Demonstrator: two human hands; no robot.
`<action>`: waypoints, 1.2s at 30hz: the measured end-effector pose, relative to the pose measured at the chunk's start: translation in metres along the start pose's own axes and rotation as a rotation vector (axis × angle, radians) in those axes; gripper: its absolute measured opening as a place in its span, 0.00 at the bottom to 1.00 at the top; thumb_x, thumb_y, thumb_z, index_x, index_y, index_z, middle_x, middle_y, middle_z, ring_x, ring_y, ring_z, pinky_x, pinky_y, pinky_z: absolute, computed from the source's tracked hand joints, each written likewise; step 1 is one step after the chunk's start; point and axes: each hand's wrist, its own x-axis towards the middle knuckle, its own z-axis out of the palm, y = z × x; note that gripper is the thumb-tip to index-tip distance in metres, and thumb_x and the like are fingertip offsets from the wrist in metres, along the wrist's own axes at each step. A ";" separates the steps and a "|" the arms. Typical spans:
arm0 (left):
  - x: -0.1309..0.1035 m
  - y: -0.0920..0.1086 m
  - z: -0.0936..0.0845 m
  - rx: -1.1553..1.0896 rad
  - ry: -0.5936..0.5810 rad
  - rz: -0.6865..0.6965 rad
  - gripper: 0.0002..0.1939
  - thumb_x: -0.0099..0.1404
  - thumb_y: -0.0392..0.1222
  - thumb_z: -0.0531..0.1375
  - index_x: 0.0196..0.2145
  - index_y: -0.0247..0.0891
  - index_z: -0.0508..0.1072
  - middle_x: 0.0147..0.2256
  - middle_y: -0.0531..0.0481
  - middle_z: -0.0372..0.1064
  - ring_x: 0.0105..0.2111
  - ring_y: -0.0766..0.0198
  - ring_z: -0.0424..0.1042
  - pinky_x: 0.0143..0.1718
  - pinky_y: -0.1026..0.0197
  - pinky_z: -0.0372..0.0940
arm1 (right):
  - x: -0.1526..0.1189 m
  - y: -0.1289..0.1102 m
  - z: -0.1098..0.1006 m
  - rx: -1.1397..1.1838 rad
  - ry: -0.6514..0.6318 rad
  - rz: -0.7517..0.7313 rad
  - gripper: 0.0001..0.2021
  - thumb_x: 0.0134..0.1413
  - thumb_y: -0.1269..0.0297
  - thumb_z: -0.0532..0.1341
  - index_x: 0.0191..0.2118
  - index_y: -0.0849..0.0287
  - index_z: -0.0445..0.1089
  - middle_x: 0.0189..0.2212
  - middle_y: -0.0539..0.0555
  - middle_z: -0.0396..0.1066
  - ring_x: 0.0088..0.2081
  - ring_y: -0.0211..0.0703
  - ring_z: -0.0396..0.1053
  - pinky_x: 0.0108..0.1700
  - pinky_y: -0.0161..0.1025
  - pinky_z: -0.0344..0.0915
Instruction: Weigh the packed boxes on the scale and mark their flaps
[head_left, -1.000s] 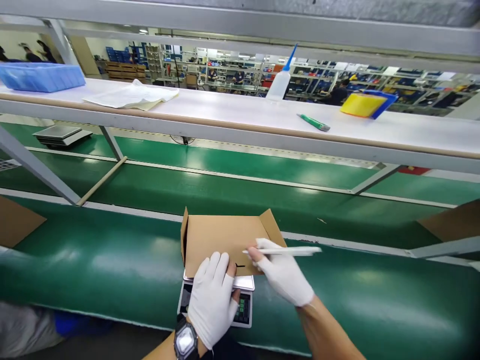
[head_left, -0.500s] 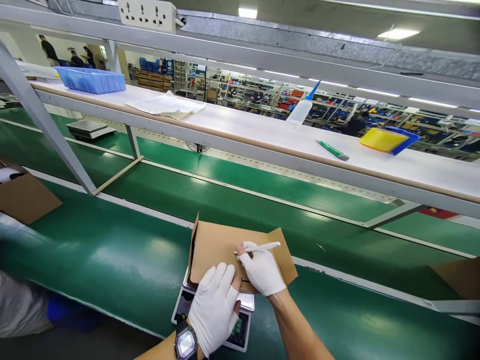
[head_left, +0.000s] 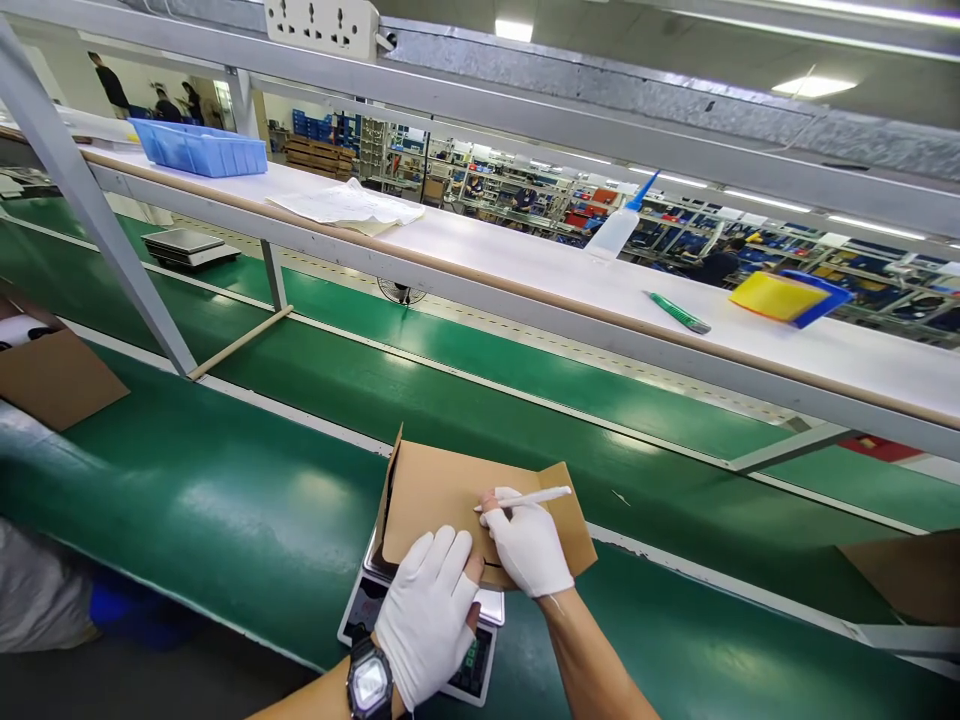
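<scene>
Mostly hidden under a flat cardboard box (head_left: 450,500) and a gloved left hand (head_left: 429,620): a small weighing scale (head_left: 480,650), only its steel platform edge and a strip of green-lit keys showing, display unreadable. Left hand spread flat, palm down, pressing the near edge of the box, gripping nothing; black digital wristwatch (head_left: 370,682) at the wrist, face glaring and illegible. Right hand (head_left: 529,548) in a white cotton glove with cut-off fingertips, closed around a slim white pen (head_left: 529,496) held across the knuckles, tip down on the cardboard beside a short black mark too small to read. Box plain brown, matte, unprinted, side flaps raised, lying on the scale on the near green conveyor belt (head_left: 225,500), glossy and rubbery. Cut off at the left edge: another brown carton (head_left: 52,375) and a patch of grey and blue cloth below. Cut off at right: a further cardboard corner (head_left: 907,575). Above, a white shelf (head_left: 525,270) on a grey metal frame carrying a blue plastic tray (head_left: 199,148), loose papers (head_left: 349,205), a squeeze bottle (head_left: 619,225) with blue nozzle, a green utility knife (head_left: 679,312), a blurred yellow-and-blue item. White power strip (head_left: 322,22) up top, partly cropped. Second scale (head_left: 187,245) on the far belt. Distant people and racks too blurred to detail.
</scene>
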 end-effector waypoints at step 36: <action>-0.004 -0.002 -0.002 0.048 0.034 0.039 0.25 0.63 0.50 0.60 0.55 0.36 0.68 0.57 0.45 0.65 0.57 0.51 0.59 0.60 0.51 0.53 | -0.031 0.001 -0.035 0.527 0.473 0.055 0.27 0.50 0.39 0.62 0.40 0.61 0.70 0.27 0.54 0.72 0.22 0.40 0.64 0.21 0.35 0.59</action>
